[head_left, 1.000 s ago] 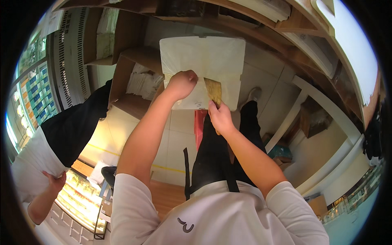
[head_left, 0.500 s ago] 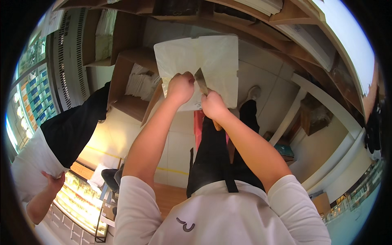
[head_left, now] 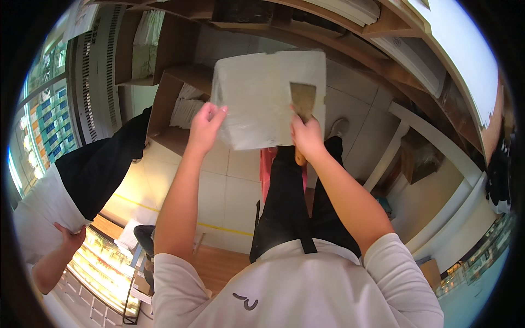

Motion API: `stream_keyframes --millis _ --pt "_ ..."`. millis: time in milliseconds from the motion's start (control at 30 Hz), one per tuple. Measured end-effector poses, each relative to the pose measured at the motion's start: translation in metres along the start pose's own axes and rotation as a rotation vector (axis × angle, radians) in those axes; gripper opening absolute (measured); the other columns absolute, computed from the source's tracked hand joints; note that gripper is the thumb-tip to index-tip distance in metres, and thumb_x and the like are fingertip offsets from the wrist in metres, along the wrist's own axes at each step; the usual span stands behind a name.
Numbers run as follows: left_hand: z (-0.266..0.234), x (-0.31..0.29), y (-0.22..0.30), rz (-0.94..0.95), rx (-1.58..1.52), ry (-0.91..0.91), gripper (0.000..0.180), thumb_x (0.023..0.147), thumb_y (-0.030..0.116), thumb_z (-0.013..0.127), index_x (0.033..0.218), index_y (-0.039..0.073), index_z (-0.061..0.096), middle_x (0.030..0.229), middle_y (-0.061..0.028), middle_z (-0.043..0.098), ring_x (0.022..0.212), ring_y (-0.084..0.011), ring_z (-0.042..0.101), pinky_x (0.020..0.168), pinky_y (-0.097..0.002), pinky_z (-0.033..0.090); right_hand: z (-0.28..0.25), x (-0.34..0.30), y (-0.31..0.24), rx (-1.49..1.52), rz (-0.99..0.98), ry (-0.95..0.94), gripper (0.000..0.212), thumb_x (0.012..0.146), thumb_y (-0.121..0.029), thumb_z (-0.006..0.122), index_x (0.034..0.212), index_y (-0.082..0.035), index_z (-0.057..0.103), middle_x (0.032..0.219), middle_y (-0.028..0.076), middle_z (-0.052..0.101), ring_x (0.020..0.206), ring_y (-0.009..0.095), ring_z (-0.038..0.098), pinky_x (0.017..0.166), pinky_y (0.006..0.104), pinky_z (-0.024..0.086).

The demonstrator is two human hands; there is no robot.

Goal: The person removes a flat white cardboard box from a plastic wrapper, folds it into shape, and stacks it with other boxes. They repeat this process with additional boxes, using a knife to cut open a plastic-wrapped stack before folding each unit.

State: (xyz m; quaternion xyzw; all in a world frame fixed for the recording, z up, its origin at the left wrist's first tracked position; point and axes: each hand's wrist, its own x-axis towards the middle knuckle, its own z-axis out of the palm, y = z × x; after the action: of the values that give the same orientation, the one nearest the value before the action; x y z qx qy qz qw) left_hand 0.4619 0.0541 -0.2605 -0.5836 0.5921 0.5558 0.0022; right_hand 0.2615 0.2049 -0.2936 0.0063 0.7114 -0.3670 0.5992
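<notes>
Head view: right hand (head_left: pixel 307 135) grips a scraper (head_left: pixel 304 99) over the white panel (head_left: pixel 254 93) before the legs (head_left: pixel 280 205); left hand (head_left: pixel 205 130), loosely curled at its left edge, holds nothing discernible, contact unclear. Scraping seems in hand; the next stroke presumably calls for a steadied panel.

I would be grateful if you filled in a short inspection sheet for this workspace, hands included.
Surface: white slab-like piece in front of the person, above a tiled floor.
Job's things: scraper with a flat blade, over the slab's right part.
Clutter: open cardboard box at left, holding white stacked material; pink item below the slab.
Hands: right hand grips the scraper; left hand at the slab's left edge, contact unclear.
Cables: nothing seen.
Surroundings: another person at left; lit display case lower left.
</notes>
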Motion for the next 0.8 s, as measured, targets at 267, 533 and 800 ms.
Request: stream_keyframes --millis 267,533,800 --pt "-0.033 0.0 0.001 0.25 0.925 0.448 0.015 0.081 0.013 0.056 0.093 0.005 0.06 0.09 -0.0148 0.064 0.09 -0.0296 0.06 0.075 -0.0432 0.043 -0.085 -0.014 0.062 -0.278 0.014 0.101 0.036 0.091 -0.019 0.047 0.121 0.0 0.055 0.083 0.01 0.061 0.075 0.017 0.057 0.072 0.0299 0.045" --pt "0.146 0.016 -0.046 0.16 0.351 0.369 0.041 0.08 0.009 0.055 0.117 -0.006 0.048 0.105 -0.0206 0.059 0.1 -0.0349 0.056 0.087 -0.0409 0.046 -0.052 -0.028 0.002 -0.191 -0.124 -0.025 0.037 0.095 -0.014 0.042 0.131 -0.004 0.044 0.085 0.006 0.061 0.066 0.012 0.055 0.066 0.0282 0.047" --pt "0.145 0.008 -0.007 -0.258 -0.099 -0.116 0.039 0.082 0.019 0.057 0.117 0.001 0.053 0.092 -0.0157 0.066 0.086 -0.0351 0.063 0.078 -0.0411 0.049 -0.009 0.029 -0.03 -0.83 -0.375 -0.349 0.038 0.087 -0.009 0.047 0.125 -0.012 0.045 0.106 0.015 0.062 0.093 0.03 0.062 0.08 0.0372 0.047"
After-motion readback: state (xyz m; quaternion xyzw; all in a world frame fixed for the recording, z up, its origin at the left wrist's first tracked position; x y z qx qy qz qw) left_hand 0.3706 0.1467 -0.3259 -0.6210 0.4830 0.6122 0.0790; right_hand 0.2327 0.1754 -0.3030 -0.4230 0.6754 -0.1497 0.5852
